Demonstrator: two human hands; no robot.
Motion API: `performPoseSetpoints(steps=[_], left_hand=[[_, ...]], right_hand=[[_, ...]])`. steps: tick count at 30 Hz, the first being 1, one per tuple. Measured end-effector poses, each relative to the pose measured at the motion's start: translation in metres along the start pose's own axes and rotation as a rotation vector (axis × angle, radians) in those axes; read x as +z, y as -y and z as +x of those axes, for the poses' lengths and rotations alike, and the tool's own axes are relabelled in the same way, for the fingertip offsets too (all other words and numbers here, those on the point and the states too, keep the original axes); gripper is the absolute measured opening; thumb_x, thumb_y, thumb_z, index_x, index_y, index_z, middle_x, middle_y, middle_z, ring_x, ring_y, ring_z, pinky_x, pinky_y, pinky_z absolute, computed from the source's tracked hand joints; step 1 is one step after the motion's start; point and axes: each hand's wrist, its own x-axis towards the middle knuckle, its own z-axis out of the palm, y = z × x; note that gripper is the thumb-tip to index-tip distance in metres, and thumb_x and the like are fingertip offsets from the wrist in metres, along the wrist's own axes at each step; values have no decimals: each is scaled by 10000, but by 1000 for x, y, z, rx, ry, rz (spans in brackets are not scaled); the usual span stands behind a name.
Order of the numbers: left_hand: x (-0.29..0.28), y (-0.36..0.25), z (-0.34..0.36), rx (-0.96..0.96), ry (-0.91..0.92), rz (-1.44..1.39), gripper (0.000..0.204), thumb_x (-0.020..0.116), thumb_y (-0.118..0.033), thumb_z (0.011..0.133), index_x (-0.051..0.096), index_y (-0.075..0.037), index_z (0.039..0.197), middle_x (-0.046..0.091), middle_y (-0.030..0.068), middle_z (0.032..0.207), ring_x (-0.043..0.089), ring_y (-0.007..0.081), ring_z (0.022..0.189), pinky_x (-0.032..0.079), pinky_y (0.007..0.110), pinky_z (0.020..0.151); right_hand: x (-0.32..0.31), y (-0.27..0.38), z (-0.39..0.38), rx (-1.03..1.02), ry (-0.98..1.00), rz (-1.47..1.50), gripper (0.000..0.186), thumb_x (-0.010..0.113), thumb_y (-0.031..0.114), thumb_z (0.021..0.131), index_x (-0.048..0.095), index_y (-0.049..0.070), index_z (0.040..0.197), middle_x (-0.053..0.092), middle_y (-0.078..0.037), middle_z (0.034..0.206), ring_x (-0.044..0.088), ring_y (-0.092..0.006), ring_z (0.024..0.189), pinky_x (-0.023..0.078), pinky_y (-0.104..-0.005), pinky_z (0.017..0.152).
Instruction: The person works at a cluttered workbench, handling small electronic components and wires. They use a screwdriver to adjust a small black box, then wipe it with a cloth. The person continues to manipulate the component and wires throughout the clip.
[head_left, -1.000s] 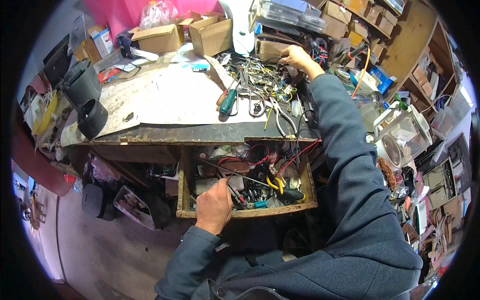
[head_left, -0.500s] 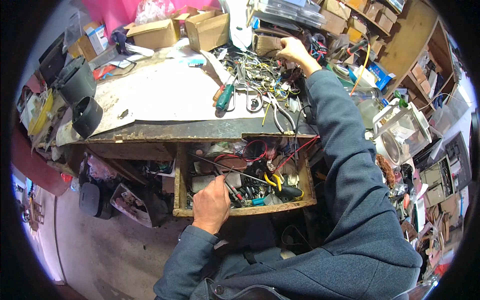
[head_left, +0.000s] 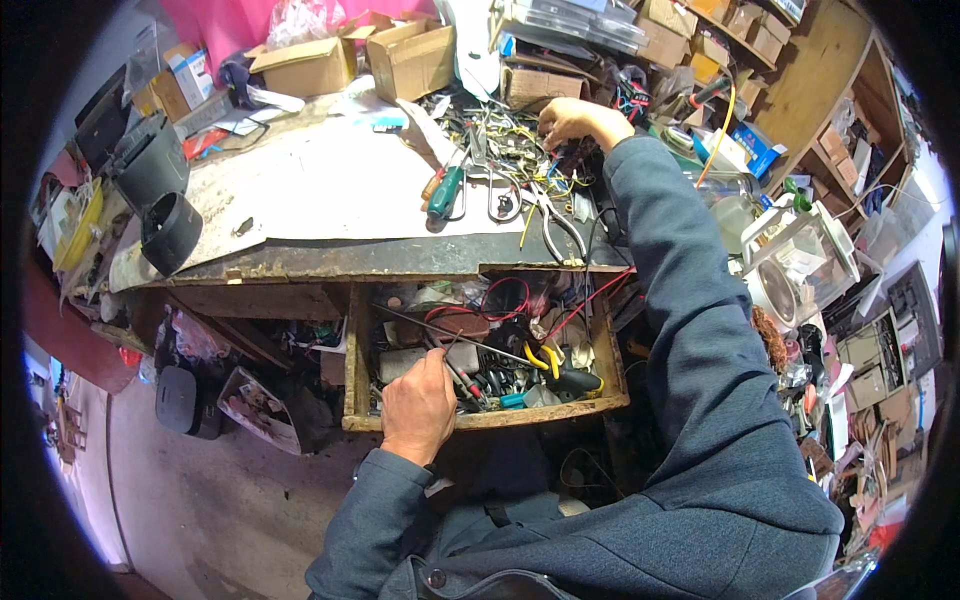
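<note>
My left hand (head_left: 418, 408) is closed at the front edge of the pulled-out wooden drawer (head_left: 490, 417). Thin dark tips stick out past its fingers, but what they belong to is hidden. Beside it in the drawer lie a long metal rod (head_left: 462, 338), yellow-handled pliers (head_left: 541, 358) and a screwdriver with a black and yellow handle (head_left: 577, 381). Up on the bench, my right hand (head_left: 584, 120) reaches into a tangled heap of wires (head_left: 510, 135), fingers bent downward. Anything between those fingertips is too small to tell.
Pliers with pale handles (head_left: 556, 225) and a green-handled screwdriver (head_left: 446, 192) lie near the bench's front edge. Open cardboard boxes (head_left: 410, 60) stand at the back. Black containers (head_left: 168, 233) are at the left, and clear plastic vessels (head_left: 790, 265) crowd the right.
My right hand has come slightly toward me and to the left over the wires, its fingers pointing lower. The left hand stays at the drawer.
</note>
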Motion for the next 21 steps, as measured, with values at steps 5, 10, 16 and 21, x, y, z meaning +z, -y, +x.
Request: performPoseSetpoints(steps=[5, 10, 16, 21], left_hand=[[0, 1, -1, -6, -5, 3, 166, 574, -105, 957, 657, -39, 1086, 716, 182, 848, 703, 392, 717, 567, 483, 637], [1, 0, 0, 3, 10, 5, 168, 577, -107, 954, 658, -39, 1085, 715, 179, 842, 705, 388, 715, 569, 483, 634], [0, 0, 0, -3, 17, 2, 168, 575, -108, 958, 658, -38, 1086, 716, 181, 842, 707, 386, 715, 569, 480, 632], [1, 1, 0, 1, 6, -3, 168, 576, -113, 962, 658, -35, 1086, 719, 186, 855, 707, 388, 720, 569, 481, 633]], right_hand=[[0, -1, -1, -44, -47, 16, 358, 808, 221, 810, 730, 55, 1117, 762, -126, 1058, 714, -305, 983, 550, -399, 856], [10, -40, 7, -114, -262, -64, 228, 763, 153, 826, 730, 46, 1025, 746, -155, 976, 709, -330, 927, 552, -408, 829], [12, -38, 5, -67, -363, -35, 211, 736, 106, 817, 729, 46, 1019, 748, -149, 984, 709, -308, 937, 552, -395, 840], [6, -36, 4, -39, -197, 42, 345, 759, 152, 766, 739, 73, 1102, 754, -139, 1027, 709, -277, 959, 551, -382, 855]])
